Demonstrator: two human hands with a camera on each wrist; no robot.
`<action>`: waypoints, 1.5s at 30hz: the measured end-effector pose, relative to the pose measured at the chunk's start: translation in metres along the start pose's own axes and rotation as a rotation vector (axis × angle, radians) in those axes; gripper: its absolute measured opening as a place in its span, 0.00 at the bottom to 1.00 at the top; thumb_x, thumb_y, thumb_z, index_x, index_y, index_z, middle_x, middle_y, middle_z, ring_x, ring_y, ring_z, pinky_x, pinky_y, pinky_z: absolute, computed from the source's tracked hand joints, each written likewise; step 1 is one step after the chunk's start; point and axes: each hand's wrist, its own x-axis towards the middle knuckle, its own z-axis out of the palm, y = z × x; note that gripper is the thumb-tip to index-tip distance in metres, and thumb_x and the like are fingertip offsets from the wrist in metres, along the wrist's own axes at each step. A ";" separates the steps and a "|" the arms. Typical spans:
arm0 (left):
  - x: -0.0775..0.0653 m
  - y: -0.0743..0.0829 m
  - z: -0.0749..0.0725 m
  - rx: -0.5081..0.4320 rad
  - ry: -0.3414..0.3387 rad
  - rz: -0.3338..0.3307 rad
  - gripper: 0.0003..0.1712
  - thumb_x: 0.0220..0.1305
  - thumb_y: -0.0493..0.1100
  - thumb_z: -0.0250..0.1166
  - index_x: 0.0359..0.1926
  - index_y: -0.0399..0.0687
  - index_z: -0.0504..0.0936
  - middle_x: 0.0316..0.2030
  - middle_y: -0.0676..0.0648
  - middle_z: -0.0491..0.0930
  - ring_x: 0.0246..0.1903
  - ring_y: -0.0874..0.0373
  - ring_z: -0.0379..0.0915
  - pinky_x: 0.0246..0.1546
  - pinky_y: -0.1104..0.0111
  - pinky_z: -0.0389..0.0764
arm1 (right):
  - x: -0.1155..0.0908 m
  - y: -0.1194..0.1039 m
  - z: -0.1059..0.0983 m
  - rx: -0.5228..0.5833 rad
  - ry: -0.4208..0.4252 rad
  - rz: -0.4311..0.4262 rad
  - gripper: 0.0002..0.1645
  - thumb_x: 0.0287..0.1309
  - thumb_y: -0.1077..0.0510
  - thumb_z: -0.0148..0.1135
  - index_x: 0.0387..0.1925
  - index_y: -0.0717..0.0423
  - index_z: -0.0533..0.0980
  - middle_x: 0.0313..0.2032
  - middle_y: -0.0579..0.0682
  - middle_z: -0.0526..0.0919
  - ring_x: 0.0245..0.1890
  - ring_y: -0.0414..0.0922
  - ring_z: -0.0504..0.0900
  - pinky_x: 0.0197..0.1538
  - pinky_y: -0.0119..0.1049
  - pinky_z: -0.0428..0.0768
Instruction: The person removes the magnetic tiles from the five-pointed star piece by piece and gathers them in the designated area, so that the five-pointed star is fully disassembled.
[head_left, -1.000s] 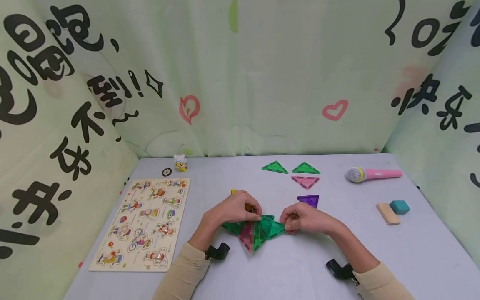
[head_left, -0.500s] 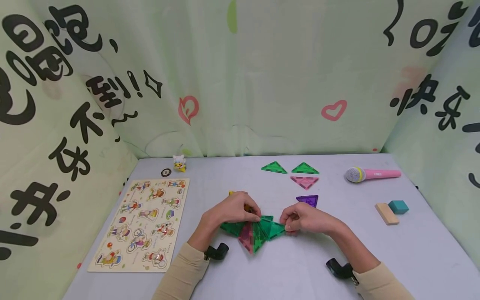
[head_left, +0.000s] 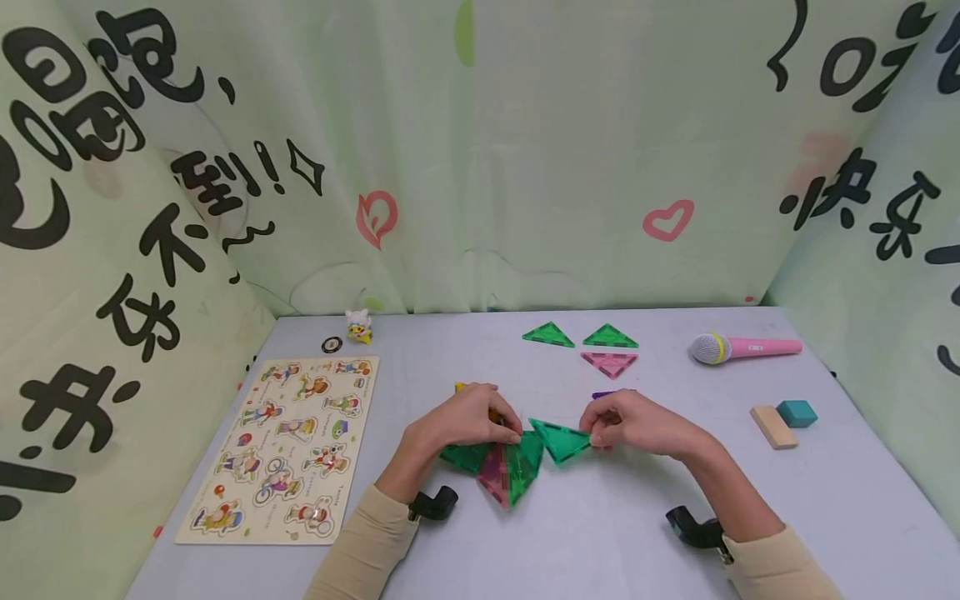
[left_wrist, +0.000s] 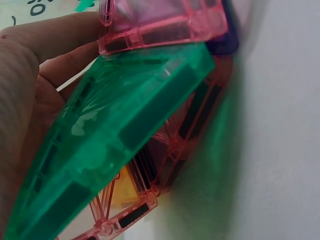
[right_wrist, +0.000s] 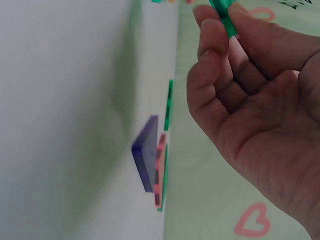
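Tile cluster (head_left: 497, 470) is pinched by left hand (head_left: 474, 416); beside it, green triangle (head_left: 561, 441) is pinched by right hand (head_left: 639, 423). Fitting seems underway; edge alignment likely needed.

Counted loose on worktop (head_left: 600, 533): two green triangles (head_left: 548, 335), one pink triangle (head_left: 609, 363), one purple triangle (right_wrist: 146, 156), two blocks (head_left: 774, 428), one microphone (head_left: 750, 349), one board (head_left: 281, 454), one figurine (head_left: 359, 326), one disc (head_left: 332, 344).

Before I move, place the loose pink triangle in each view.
Head: the pink triangle lies right of and below centre, beyond the right hand.
Left wrist: not seen.
Right wrist: edge-on, below centre, beside the purple triangle.
Shared landmark: the white table, in all three views.
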 end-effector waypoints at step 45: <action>-0.001 0.001 0.002 0.049 0.014 -0.049 0.06 0.66 0.48 0.66 0.37 0.61 0.90 0.34 0.65 0.86 0.37 0.70 0.73 0.40 0.75 0.73 | 0.102 0.031 -0.025 -0.127 0.583 0.241 0.12 0.64 0.57 0.63 0.41 0.63 0.83 0.25 0.54 0.85 0.25 0.44 0.79 0.60 0.64 0.61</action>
